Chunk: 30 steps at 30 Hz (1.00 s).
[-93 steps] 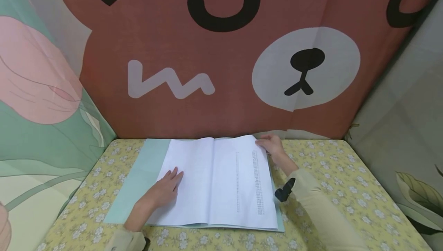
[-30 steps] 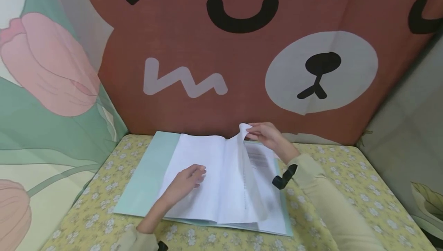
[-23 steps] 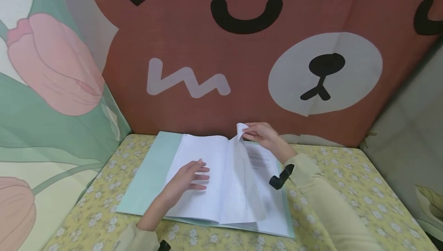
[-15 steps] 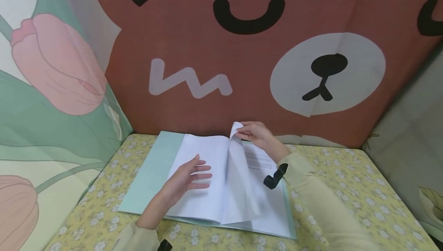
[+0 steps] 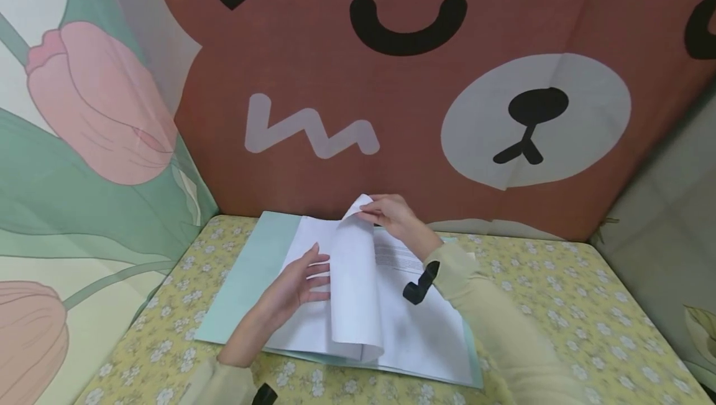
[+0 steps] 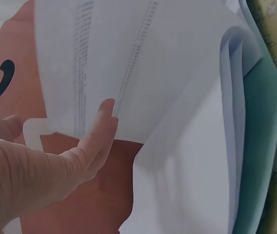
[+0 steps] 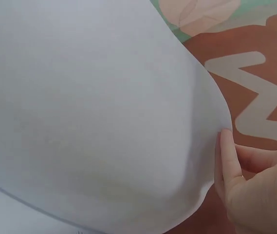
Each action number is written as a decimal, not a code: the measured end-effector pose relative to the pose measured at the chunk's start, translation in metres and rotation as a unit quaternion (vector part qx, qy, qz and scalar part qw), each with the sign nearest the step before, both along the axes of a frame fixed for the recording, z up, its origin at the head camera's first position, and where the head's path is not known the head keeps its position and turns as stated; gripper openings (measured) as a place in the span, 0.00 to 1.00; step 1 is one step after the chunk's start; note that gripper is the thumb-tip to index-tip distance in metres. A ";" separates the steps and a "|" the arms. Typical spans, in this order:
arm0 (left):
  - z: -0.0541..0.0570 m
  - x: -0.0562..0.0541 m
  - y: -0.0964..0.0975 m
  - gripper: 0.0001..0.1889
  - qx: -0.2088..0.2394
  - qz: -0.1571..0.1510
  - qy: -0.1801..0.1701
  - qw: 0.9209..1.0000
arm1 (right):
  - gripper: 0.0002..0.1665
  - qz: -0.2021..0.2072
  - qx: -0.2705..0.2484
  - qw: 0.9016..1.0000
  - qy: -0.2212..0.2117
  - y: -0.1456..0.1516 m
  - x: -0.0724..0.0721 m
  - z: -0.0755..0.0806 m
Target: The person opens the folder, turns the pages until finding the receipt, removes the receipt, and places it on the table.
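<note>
A light green paper-covered booklet lies spread on the table, with white sheets inside. One white page stands lifted and curved over near the middle. My right hand pinches its upper corner between thumb and fingers, as the right wrist view also shows, where the page bulges in front of the hand. My left hand is held over the left-side sheets, fingers straight and spread, close to the raised page. Printed columns show on the page in the left wrist view; whether the fingertips touch it I cannot tell.
Under the booklet is a yellow floral tablecloth. Behind the table hangs a brown cloth with a bear print, close to the booklet's top edge. A green and pink printed cloth borders the left side.
My right hand has drawn the page up and leftward past the middle, baring the printed sheet below. The left hand has risen off the left sheets, and its fingers have spread.
</note>
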<state>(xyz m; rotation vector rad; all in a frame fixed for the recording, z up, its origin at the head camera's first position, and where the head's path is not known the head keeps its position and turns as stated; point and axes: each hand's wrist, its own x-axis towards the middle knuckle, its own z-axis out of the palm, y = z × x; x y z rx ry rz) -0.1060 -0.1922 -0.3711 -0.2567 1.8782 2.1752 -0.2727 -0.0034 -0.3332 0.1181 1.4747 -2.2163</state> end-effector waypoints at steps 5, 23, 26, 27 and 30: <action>0.001 0.000 -0.003 0.44 -0.022 0.012 -0.013 1.000 | 0.38 -0.004 0.004 1.000 -0.003 -0.016 0.003 -0.003; -0.014 0.005 -0.005 0.26 -0.106 0.011 0.018 0.994 | 0.37 -0.001 0.001 1.000 -0.019 -0.038 0.011 -0.016; -0.014 0.004 -0.006 0.28 -0.129 0.017 0.008 0.991 | 0.29 0.012 0.018 1.000 0.013 -0.030 0.011 -0.015; -0.014 0.003 -0.007 0.29 -0.138 0.018 0.006 0.990 | 0.25 0.017 0.029 0.999 0.026 -0.027 0.011 -0.016; -0.016 0.003 -0.012 0.32 -0.160 0.020 -0.002 0.987 | 0.16 0.027 0.062 0.996 0.060 -0.014 0.010 -0.019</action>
